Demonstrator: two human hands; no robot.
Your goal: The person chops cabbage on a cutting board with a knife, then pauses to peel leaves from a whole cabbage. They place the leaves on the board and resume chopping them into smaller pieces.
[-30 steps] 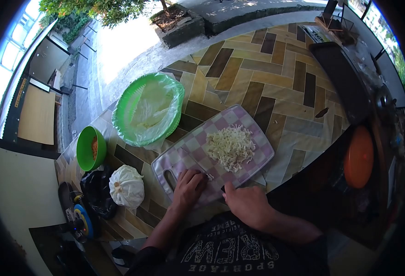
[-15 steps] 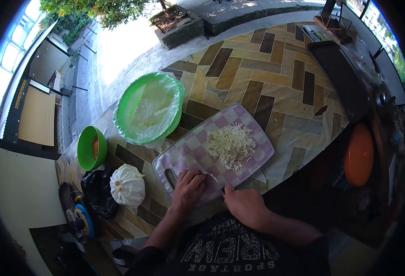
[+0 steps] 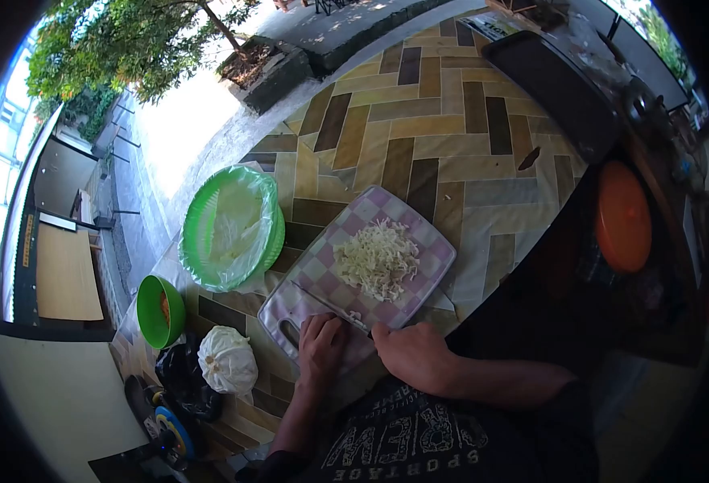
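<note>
Left hand (image 3: 320,341) curled flat on board (image 3: 423,241), right hand (image 3: 407,354) gripping knife (image 3: 326,303); cabbage shreds (image 3: 377,259) center frame.

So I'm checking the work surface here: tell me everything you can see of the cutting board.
The cutting board is a flat rounded rectangle, plastic by its look, checked in pale purple and white, with a slot handle at its near left end. It lies at a slant on the patterned table, beside the green bowl. A pile of shredded cabbage sits on its middle. The left hand rests on its near end, a knife lies across it, and the right hand is at its near edge.
</note>
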